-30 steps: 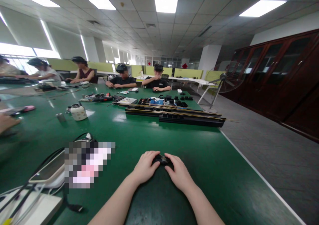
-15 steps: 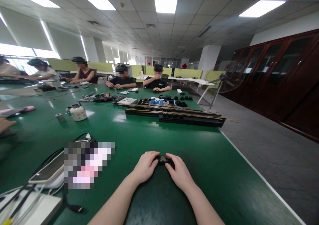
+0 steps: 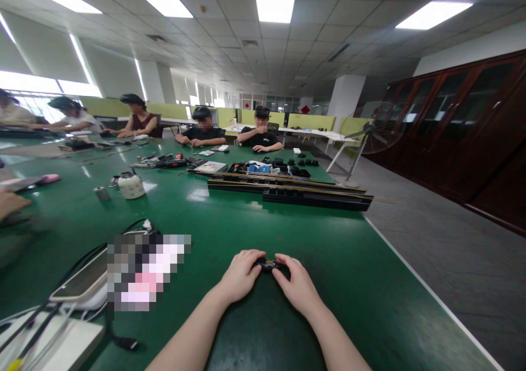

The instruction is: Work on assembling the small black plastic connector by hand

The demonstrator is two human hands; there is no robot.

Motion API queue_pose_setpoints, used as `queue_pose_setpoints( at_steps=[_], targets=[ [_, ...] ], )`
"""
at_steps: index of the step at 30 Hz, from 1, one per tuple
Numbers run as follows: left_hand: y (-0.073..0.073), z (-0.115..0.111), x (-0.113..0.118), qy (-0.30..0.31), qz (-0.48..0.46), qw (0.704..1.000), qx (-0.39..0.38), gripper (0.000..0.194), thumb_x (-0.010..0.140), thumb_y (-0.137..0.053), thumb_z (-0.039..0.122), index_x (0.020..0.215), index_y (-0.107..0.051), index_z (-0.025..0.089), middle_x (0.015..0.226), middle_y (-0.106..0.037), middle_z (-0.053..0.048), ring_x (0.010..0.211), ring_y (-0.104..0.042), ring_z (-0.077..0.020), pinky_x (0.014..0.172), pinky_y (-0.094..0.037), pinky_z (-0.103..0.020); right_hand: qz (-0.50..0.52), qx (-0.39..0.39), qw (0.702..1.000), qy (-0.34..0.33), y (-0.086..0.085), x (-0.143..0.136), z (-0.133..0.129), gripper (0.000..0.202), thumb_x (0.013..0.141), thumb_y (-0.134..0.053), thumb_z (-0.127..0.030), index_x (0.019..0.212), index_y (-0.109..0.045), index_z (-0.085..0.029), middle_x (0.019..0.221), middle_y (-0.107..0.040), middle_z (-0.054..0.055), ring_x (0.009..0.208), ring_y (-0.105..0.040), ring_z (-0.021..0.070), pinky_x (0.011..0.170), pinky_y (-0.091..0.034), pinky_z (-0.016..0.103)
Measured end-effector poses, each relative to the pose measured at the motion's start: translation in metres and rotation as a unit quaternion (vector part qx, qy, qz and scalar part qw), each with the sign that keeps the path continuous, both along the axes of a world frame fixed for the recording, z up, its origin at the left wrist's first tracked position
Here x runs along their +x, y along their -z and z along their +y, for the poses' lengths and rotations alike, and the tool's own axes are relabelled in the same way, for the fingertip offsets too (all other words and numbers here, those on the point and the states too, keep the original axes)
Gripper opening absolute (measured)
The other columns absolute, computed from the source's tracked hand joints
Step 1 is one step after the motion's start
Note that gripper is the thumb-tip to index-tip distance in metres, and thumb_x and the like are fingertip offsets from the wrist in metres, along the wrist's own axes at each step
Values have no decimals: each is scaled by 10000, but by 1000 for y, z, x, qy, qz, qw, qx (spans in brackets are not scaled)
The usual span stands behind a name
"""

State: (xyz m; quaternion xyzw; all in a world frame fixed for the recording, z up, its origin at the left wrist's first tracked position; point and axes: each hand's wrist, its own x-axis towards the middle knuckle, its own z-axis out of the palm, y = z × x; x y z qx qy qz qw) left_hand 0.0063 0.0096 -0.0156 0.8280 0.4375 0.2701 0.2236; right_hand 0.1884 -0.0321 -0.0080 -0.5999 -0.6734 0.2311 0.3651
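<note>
A small black part (image 3: 269, 265) with a gold-coloured patch on top is low over the green table (image 3: 312, 234), between my two hands. My left hand (image 3: 241, 272) grips its left end between thumb and fingers. On the other end, my right hand (image 3: 296, 280) has its thumb and fingertips closed in the same way. The fingers cover both ends, so the exact kind of part cannot be made out. Whether it touches the tabletop is also unclear.
Long black rails (image 3: 316, 198) with thin brass-coloured rods lie beyond my hands. A white phone-like device (image 3: 82, 280) with cables is at left, near a pale jar (image 3: 131, 186) and a grey cylinder (image 3: 101, 194). Several people sit across the table; a fan (image 3: 372, 132) stands right.
My hands and the black part stay almost in place. Across the table, a person in black has shifted a raised hand near the face. The view has moved very slightly.
</note>
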Motion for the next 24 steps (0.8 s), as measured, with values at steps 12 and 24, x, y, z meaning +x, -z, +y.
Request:
queue_pose_setpoints(
  at_steps=[12, 24],
  targets=[
    [-2, 0, 0, -2, 2, 1000, 2, 316, 826, -495, 191, 1130, -570, 230, 1136, -607, -46, 1085, -503, -222, 962, -376, -384, 3, 5, 1000, 1, -3, -1, -1, 323, 768, -536, -252, 1078, -611, -201, 1073, -658, 79, 1020, -589, 218, 942, -435, 375],
    [0, -1, -3, 18, -5, 1000, 2, 373, 797, -540, 160, 1162, -542, 234, 1149, -605, -38, 1089, -505, -216, 966, -359, -376, -6, 12, 1000, -15, -8, -2, -2, 309, 764, -542, -247, 1055, -625, -179, 1074, -660, 88, 1022, -585, 216, 938, -423, 373]
  ],
)
